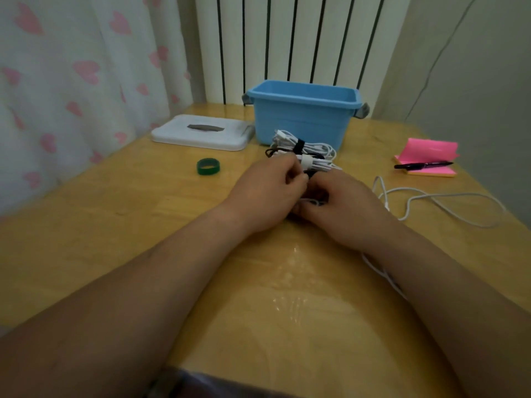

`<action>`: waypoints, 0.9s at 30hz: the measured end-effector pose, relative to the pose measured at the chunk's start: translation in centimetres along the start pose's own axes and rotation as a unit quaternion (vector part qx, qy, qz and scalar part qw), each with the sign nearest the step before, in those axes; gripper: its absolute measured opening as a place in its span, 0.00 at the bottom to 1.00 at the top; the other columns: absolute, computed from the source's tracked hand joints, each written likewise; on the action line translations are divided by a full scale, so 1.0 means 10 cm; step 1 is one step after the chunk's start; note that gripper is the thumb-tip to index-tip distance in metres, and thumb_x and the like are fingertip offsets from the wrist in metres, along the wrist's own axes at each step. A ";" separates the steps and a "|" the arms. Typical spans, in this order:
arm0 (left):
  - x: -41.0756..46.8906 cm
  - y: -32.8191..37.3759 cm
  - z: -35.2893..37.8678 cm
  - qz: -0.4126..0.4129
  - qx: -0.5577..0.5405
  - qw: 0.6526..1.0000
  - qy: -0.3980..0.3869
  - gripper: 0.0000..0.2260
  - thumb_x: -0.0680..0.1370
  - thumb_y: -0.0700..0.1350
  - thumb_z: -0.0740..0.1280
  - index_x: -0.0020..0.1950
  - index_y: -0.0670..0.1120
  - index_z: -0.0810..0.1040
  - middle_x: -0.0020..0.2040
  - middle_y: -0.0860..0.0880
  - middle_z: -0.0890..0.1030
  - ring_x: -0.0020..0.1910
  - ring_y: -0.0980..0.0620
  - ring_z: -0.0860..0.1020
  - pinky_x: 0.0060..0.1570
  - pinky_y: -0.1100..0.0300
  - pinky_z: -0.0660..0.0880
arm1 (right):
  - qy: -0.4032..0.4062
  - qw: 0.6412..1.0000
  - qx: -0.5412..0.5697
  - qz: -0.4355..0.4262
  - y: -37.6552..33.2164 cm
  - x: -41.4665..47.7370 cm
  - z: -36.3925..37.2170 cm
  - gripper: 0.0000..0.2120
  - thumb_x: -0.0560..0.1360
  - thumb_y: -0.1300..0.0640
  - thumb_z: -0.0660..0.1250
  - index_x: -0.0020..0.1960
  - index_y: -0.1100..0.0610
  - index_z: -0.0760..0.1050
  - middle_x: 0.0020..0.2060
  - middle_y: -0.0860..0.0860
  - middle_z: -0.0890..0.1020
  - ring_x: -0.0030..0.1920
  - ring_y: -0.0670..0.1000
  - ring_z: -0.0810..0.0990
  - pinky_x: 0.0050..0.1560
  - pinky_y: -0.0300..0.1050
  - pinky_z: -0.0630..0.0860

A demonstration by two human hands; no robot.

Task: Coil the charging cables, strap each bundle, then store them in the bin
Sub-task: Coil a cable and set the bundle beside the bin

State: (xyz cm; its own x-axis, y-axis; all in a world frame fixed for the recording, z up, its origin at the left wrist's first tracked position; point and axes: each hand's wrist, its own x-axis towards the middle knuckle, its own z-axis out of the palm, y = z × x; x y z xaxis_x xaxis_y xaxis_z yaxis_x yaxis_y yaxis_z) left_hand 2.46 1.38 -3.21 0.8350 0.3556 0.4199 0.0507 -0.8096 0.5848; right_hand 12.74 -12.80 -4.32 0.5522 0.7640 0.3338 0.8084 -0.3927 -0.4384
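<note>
Left hand, right hand on cable

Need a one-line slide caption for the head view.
The left hand and right hand grip a cable bundle mid-table; strapped white coils lie before the blue bin, one loose white cable at right.

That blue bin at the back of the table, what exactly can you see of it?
The bin is a light blue rectangular tub, plastic by its look, with a thick rim and a grey clip at each end. It stands upright and open at the far side of the wooden table, before a radiator. Its floor is hidden. A strapped bundle of white cables lies at its front wall, touching or nearly; a white lid lies flat to its left.
</note>
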 end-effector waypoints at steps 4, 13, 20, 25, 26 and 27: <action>-0.02 0.05 -0.05 0.015 0.016 0.998 0.064 0.08 0.84 0.51 0.67 0.50 0.48 0.80 0.44 0.52 0.82 0.45 0.50 0.80 0.47 0.50 0.77 | 0.071 0.990 0.095 0.073 -0.06 -0.01 -0.13 0.09 0.80 0.46 0.69 0.47 0.51 0.82 0.41 0.45 0.83 0.43 0.44 0.80 0.41 0.42 0.71; -0.20 0.17 -0.11 0.092 -0.041 0.989 0.112 0.08 0.85 0.50 0.66 0.52 0.47 0.80 0.46 0.50 0.81 0.46 0.50 0.79 0.48 0.46 0.79 | 0.116 0.941 0.245 0.204 -0.06 0.07 -1.21 0.11 0.80 0.50 0.69 0.55 0.57 0.84 0.39 0.49 0.82 0.38 0.47 0.77 0.40 0.42 0.73; -0.48 0.88 0.10 0.202 -0.005 0.975 -0.094 0.05 0.84 0.50 0.70 0.52 0.50 0.83 0.46 0.54 0.81 0.46 0.53 0.79 0.49 0.52 0.77 | 0.055 0.974 0.096 0.196 0.27 -1.17 -1.57 0.09 0.81 0.52 0.71 0.49 0.58 0.84 0.42 0.52 0.87 0.38 0.47 0.83 0.40 0.44 0.76; -0.69 1.33 0.52 0.242 0.059 0.952 -0.179 0.09 0.84 0.55 0.69 0.56 0.51 0.83 0.52 0.52 0.80 0.52 0.51 0.77 0.48 0.57 0.68 | -0.021 0.980 0.062 0.186 0.47 -1.85 -1.52 0.06 0.77 0.59 0.73 0.51 0.49 0.85 0.42 0.45 0.85 0.43 0.45 0.82 0.45 0.43 0.76; -0.69 1.38 0.58 0.240 0.068 0.948 -0.195 0.09 0.84 0.55 0.69 0.56 0.52 0.83 0.52 0.52 0.80 0.53 0.50 0.77 0.51 0.55 0.71 | -0.064 0.981 0.036 0.181 0.49 -1.91 -1.49 0.08 0.76 0.59 0.74 0.52 0.48 0.85 0.43 0.44 0.85 0.44 0.44 0.82 0.48 0.42 0.76; -0.68 1.40 0.64 0.242 0.078 0.943 -0.213 0.08 0.83 0.56 0.69 0.56 0.53 0.82 0.52 0.53 0.80 0.54 0.50 0.78 0.54 0.52 0.75 | -0.100 0.980 0.000 0.173 0.50 -1.95 -1.46 0.09 0.75 0.59 0.74 0.53 0.47 0.85 0.45 0.43 0.85 0.45 0.42 0.81 0.49 0.41 0.76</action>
State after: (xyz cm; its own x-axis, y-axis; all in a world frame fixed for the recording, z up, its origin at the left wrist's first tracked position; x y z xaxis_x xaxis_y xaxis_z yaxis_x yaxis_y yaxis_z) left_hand 1.04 -15.34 -2.32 0.9241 -0.2655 0.2748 -0.3398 -0.9001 0.2728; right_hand 8.97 -37.13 -0.88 0.7425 0.6699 -0.0050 0.5798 -0.6463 -0.4960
